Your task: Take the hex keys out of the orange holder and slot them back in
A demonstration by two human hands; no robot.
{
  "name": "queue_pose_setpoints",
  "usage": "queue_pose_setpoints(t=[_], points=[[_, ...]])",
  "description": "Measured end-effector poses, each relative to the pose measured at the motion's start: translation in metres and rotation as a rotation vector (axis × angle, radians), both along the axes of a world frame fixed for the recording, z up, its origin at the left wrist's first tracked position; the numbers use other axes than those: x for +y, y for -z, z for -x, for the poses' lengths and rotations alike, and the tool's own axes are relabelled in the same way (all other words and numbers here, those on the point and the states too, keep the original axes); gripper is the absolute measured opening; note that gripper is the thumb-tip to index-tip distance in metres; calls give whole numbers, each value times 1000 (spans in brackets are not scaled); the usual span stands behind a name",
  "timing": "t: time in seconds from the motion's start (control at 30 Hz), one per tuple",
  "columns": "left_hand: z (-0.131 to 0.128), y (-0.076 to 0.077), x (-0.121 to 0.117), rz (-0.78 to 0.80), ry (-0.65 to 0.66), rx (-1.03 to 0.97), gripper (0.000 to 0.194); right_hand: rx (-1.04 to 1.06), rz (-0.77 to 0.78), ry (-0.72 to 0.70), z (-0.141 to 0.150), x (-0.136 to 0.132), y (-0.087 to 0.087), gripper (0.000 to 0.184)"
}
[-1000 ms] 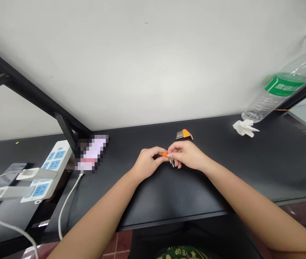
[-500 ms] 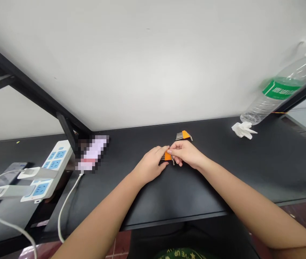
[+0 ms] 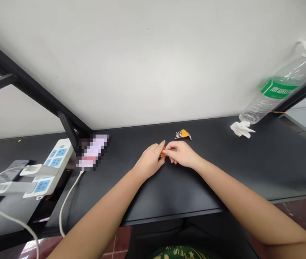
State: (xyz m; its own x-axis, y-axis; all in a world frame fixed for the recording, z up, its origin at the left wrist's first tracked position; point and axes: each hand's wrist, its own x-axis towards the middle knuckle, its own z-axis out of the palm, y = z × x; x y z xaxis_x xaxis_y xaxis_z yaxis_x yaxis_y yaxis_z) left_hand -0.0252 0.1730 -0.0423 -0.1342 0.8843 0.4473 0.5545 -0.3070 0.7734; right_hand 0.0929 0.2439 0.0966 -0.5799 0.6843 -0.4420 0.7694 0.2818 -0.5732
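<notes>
In the head view, my left hand [image 3: 151, 160] rests low over the black table, its thumb and fingers closed around a hex key set in an orange holder [image 3: 163, 153]. Only a small patch of orange shows between the hands. My right hand [image 3: 181, 154] pinches at the holder's right side, fingers curled; whether it grips the holder or one key is hidden. Just beyond my hands lies a second hex key set with an orange holder [image 3: 184, 133]. Its straight metal ends point left, and a bent key sticks out at the right.
A white power strip [image 3: 52, 169] with plugged-in chargers is at the left, near a blurred phone-like device [image 3: 93, 151] on a white cable [image 3: 68, 201]. A crumpled tissue [image 3: 242, 128] and a clear plastic bottle [image 3: 277, 88] stand at the back right. Black frame bars [image 3: 34, 90] slant at left.
Both hands have shifted slightly left, and the fingers now cover more of the held orange holder. The bent key that hung below my right fingers is now out of sight.
</notes>
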Motion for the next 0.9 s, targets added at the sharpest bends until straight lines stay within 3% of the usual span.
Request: queue_pose_setpoints(t=[0.2,0.37,0.6,0.73,0.9], points=[[5,-4,-3,35,9,-5,56,-109,-261,-356,-1,2,-18,18],[13,-1,-3,76,7,-60,51,-353,-622,-450,-18,24,-17,14],[19,1,-4,83,87,-68,52,-647,-801,-634,-13,18,-12,18],[17,-3,-7,38,69,-67,53,-722,-844,-640,-10,10,-12,13],[18,-6,-11,8,54,-152,52,-682,-854,-615,-15,13,-13,19]])
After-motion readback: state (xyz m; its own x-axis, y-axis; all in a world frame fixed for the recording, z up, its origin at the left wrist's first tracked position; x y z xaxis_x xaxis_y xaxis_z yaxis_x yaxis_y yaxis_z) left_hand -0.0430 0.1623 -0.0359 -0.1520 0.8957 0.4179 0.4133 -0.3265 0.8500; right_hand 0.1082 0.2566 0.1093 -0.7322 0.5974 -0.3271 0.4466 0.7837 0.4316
